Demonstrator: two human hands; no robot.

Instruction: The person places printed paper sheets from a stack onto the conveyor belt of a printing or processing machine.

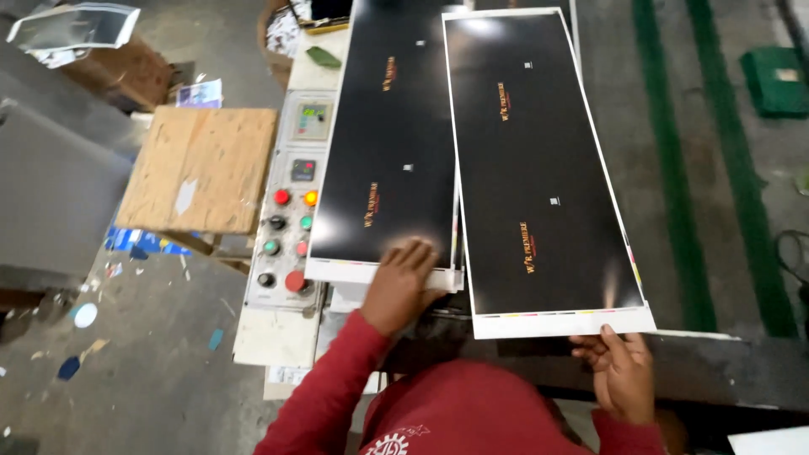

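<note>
Our left hand (400, 282) lies flat, fingers spread, on the left black sheet (392, 135), at its 6 o'clock edge. Our right hand (622, 371) pinches the right black sheet (539, 168) at its 5 o'clock corner; button panel (291, 227) at 9 o'clock.

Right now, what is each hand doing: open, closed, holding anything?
Left hand: open, palm flat on the near edge of the left black sheet.
Right hand: gripping the near white edge of the right black sheet.

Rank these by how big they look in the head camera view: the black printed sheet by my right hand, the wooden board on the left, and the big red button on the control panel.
1. Black printed sheet, by the right hand.
2. Wooden board, plainly smaller.
3. Red button on the control panel, smallest by far.
</note>
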